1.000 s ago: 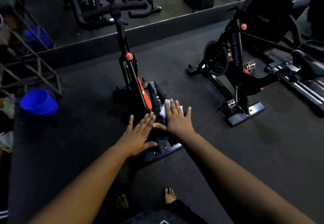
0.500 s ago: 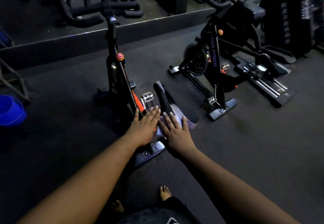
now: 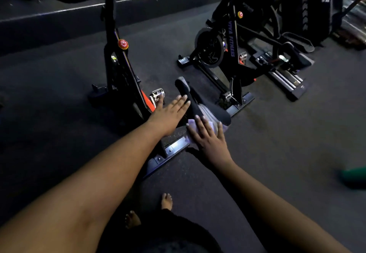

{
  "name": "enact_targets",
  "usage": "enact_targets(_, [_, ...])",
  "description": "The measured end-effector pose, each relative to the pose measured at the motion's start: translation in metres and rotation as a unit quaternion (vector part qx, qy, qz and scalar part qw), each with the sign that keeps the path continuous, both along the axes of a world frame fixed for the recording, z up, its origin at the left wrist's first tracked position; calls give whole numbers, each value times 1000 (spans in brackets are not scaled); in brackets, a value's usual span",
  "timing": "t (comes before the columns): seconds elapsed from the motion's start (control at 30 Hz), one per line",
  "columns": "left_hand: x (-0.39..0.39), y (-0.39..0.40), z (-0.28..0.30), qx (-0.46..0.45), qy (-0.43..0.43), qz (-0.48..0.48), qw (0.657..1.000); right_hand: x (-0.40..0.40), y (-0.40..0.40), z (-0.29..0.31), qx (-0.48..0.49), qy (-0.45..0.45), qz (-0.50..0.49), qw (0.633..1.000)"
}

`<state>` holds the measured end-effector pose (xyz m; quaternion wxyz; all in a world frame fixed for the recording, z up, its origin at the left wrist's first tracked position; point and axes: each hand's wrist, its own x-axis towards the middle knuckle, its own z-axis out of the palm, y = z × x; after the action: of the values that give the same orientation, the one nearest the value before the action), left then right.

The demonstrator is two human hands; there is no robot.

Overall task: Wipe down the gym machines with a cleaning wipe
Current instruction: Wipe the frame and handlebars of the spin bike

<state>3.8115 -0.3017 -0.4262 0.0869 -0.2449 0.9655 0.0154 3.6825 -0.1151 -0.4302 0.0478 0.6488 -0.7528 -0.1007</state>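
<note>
A pale cleaning wipe (image 3: 200, 129) is being pressed flat against the rear of the black saddle (image 3: 200, 106) of the nearer exercise bike (image 3: 120, 78) by the right hand (image 3: 208, 141), whose fingers are being held straight and spread over the cloth, nothing being pinched. The left hand (image 3: 168, 115) is being laid flat just beside it, fingers extended and close together, apparently resting on the saddle's left side, though the dim light is leaving the exact contact unclear. A metal pedal (image 3: 157, 94) is being seen just beyond the left fingertips, and the bike's rear stabiliser bar (image 3: 168, 153) is lying on the dark rubber floor (image 3: 59, 124) beneath both wrists. A red knob (image 3: 123, 44) is showing on the frame. A second exercise bike (image 3: 233, 54) is standing well apart to the right. Two bare feet (image 3: 166, 201) are being planted at the bottom edge.
</note>
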Motion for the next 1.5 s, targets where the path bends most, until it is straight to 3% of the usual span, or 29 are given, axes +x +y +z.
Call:
enact_targets(0.1, [-5,-10,1,-17,8,4,1000,-7,27,-1,-2,-1,12,1000])
enact_targets(0.33, [2,-27,20,-10,-36,16,999,8,-74,23,82,-47,-55,994])
enact_targets(0.53, [2,-38,17,-20,-10,8,1000,0,-12,2,-19,-68,-45,997])
enact_targets(0.8, [-4,-73,31,-24,-40,10,999,-9,-115,29,63,-113,-90,987])
enact_targets(0.97, [1,-98,16,18,-13,-35,999,-13,-85,27,67,-142,-138,978])
enact_targets(1.17, [-8,-105,17,171,58,-32,983,-2,-161,25,30,-153,-218,963])
enact_targets(1.23, [-11,-112,21,261,113,3,959,4,-181,25,24,-161,-236,958])
enact_targets(1.3, [-15,-112,22,384,178,48,905,12,-179,27,17,-166,-248,954])
enact_targets(1.4, [-19,-109,31,582,239,144,764,26,-176,33,4,-166,-241,956])
enact_targets(1.5, [-14,-105,43,667,289,200,657,47,-179,39,-5,-166,-215,962])
